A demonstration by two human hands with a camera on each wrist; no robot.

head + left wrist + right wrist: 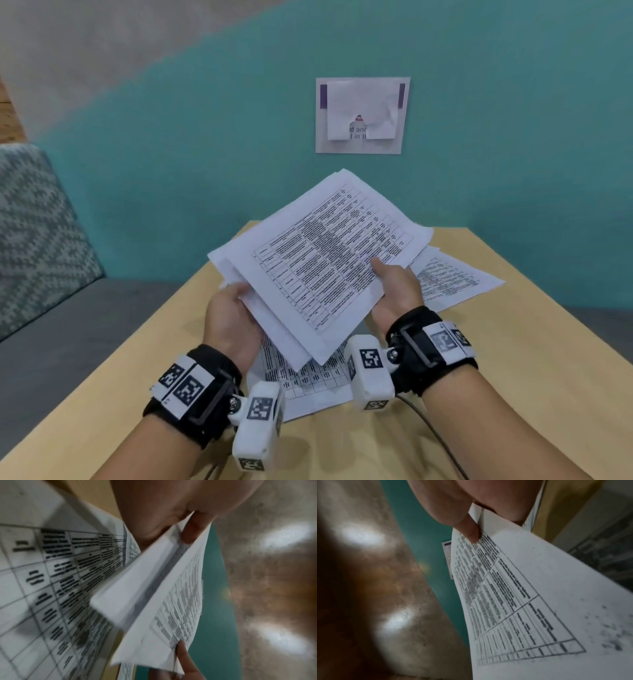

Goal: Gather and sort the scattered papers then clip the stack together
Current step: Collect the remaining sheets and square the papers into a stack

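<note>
Nearest, one printed table sheet point(310, 383) lies flat on the wooden table point(513, 359), below both wrists. Above it, the left hand point(229, 322) and the right hand point(397, 291) pinch a loose stack of papers point(322, 263), thumbs on top and fingers under it. Beyond the right fingers, another printed sheet point(452, 281) lies on the table.

The stack point(318, 260) hides both hands' fingers; its print is blurred.
</note>
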